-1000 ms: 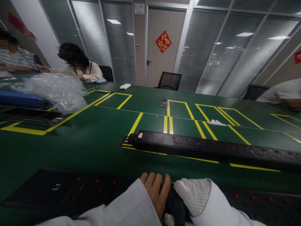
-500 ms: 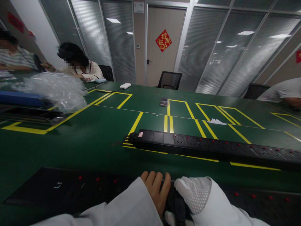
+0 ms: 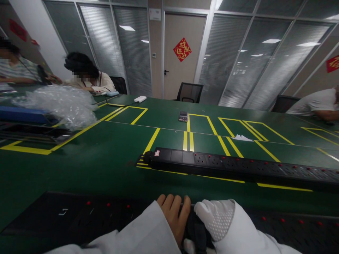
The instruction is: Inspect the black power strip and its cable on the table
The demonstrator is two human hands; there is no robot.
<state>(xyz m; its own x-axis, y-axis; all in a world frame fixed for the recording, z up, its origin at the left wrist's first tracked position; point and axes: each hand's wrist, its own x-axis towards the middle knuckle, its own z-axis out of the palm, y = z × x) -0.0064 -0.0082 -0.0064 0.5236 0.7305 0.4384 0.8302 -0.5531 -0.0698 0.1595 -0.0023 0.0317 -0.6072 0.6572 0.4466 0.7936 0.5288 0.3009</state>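
A long black power strip [image 3: 106, 217] with red lights and sockets lies across the near side of the table. My bare left hand [image 3: 173, 213] curls over it near the middle, fingers bent at its far edge. Beside it my right hand [image 3: 215, 217], in a white dotted glove, is closed round a black object [image 3: 197, 231] whose kind I cannot make out; most of it is hidden by the hands. White sleeves cover both forearms and part of the strip. Beyond the hands lies a second black power strip [image 3: 222, 163], parallel to the table's length.
Yellow tape marks the green table [image 3: 92, 173]. Plastic wrap [image 3: 66, 106] and a blue item [image 3: 23, 114] lie left. A small dark box [image 3: 183, 116], a white device [image 3: 140, 99] and crumpled paper [image 3: 241, 138] sit farther back. Other people sit at the left and right.
The camera view has shifted slightly, so the scene sits a little lower and further left. Both hands keep their places on the near strip and the black object.
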